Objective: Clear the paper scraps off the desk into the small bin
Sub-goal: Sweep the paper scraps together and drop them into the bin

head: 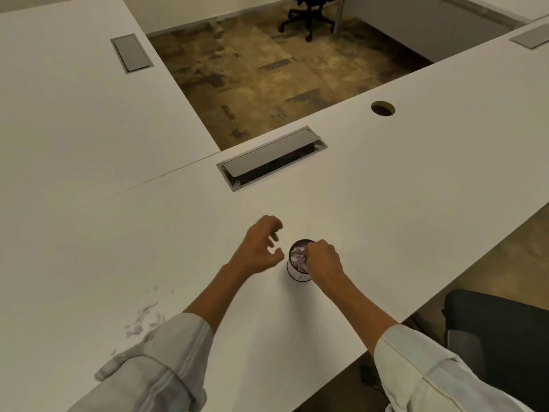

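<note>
A small round white bin (294, 272) with a dark rim stands on the white desk (386, 188), holding crumpled paper scraps (298, 257). My right hand (322, 258) rests over the bin's right rim with fingers curled; whether it holds paper I cannot tell. My left hand (261, 245) hovers just left of the bin, fingers spread and empty. Several small pale paper scraps (142, 319) lie scattered on the desk near my left sleeve.
A grey cable hatch (271, 157) sits half open beyond the bin, and a round cable hole (382, 108) lies further right. A dark chair seat (499, 331) stands at the desk's near right edge. An office chair (309, 13) is across the floor.
</note>
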A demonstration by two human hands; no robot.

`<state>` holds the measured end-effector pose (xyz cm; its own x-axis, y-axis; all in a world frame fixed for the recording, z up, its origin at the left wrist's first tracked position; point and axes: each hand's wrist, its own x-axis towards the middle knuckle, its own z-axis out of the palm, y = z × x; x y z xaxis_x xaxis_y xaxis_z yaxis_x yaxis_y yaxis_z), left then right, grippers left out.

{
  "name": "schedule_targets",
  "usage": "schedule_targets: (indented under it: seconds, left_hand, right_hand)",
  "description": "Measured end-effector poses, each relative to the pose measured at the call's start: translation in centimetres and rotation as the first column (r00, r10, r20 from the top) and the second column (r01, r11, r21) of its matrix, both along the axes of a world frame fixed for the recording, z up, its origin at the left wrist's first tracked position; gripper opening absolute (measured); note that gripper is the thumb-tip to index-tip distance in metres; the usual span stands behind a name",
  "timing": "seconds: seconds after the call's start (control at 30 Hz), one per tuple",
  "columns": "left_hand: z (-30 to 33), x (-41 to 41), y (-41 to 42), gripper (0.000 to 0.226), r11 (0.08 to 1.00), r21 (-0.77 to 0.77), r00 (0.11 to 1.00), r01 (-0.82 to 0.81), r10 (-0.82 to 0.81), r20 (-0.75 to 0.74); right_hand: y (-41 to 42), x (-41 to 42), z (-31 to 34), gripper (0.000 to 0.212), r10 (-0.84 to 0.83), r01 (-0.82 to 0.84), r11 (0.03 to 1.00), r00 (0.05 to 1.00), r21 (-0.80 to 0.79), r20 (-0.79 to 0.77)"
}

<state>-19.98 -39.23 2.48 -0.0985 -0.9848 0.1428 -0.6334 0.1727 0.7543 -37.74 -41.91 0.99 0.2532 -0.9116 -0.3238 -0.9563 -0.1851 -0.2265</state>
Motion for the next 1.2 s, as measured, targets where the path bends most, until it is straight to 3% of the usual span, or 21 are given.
schedule_targets:
  seconds: [0.13,0.27,0.37,0.6,0.73,0.9,1.0,1.1,1.2]
  left_hand:
    - [-0.8,5.2,3.3,0.036,0.97,0.046,0.971,-0.24,0.239,0.022]
    - [-2.2,9.9,7.5,0.029,0.933,0.134,0.941,-0.334,0.323,0.098]
    - [-3.2,13.0,10.6,0.031,0.893,0.176,0.91,-0.413,0.399,0.112]
    - [-4.7,19.2,18.3,0.083,0.725,0.388,0.822,-0.569,0.496,0.278]
    - [-4.6,22.0,22.5,0.104,0.592,0.459,0.747,-0.663,0.568,0.346]
    - [-5.7,24.8,27.7,0.126,0.542,0.559,0.779,-0.627,0.442,0.445]
    - [-6.7,25.0,30.2,0.135,0.551,0.582,0.799,-0.598,0.354,0.486]
    - [-7.7,23.8,31.6,0.141,0.627,0.569,0.831,-0.532,0.256,0.494]
    - [-8.8,21.7,32.1,0.139,0.69,0.539,0.852,-0.482,0.225,0.473]
  right_hand:
    - [-0.3,-0.1,0.6,0.014,0.0,-0.004,0.997,0.999,-0.074,-0.052]
    - [-1.4,0.0,3.3,0.005,-0.109,0.135,0.983,0.974,-0.122,0.201]
    - [-1.4,2.1,4.7,0.005,-0.048,0.096,0.989,0.925,-0.11,0.377]
    - [1.8,11.8,1.6,0.018,0.174,-0.223,0.973,0.868,0.053,0.465]
    - [4.5,17.2,-1.0,0.043,0.272,-0.362,0.915,0.879,0.179,0.391]
    - [7.3,23.4,-2.7,0.063,0.48,-0.529,0.803,0.847,0.273,0.23]
    - [8.9,27.3,-4.1,0.066,0.656,-0.683,0.683,0.73,0.26,0.194]
    - [10.4,30.9,-6.1,0.064,0.843,-0.838,0.52,0.535,0.162,0.062]
    - [11.7,32.9,-7.5,0.062,0.897,-0.891,0.442,0.442,0.105,-0.018]
